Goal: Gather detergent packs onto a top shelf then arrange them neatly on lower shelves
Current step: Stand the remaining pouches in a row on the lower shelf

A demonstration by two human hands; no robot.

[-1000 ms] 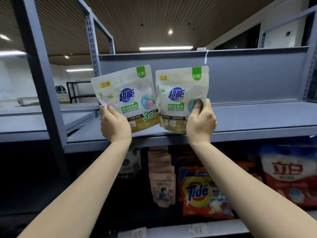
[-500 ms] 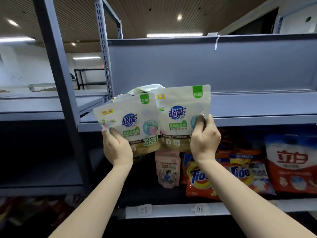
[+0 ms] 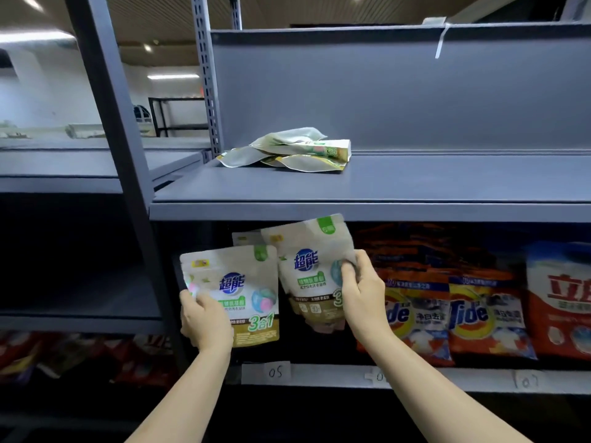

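Note:
My left hand [image 3: 204, 318] grips the lower left corner of a white and gold detergent pack [image 3: 243, 292], held upright in front of the lower shelf. My right hand [image 3: 361, 289] pinches the right edge of a second matching pack [image 3: 310, 266], tilted slightly and just under the top shelf's front edge [image 3: 351, 211]. Behind that pack, another pack's corner [image 3: 244, 239] shows. A loose pile of the same packs [image 3: 287, 151] lies flat on the top shelf near its left rear.
Orange Tide bags [image 3: 460, 314] and a red and white bag [image 3: 563, 298] stand on the lower shelf to the right. Labels 05 [image 3: 275, 372] and 07 [image 3: 526, 380] mark its front rail. A grey upright post [image 3: 128, 174] stands at left.
Both hands have come down with their packs from in front of the top shelf to the lower shelf's opening. The pile on the top shelf is now in view.

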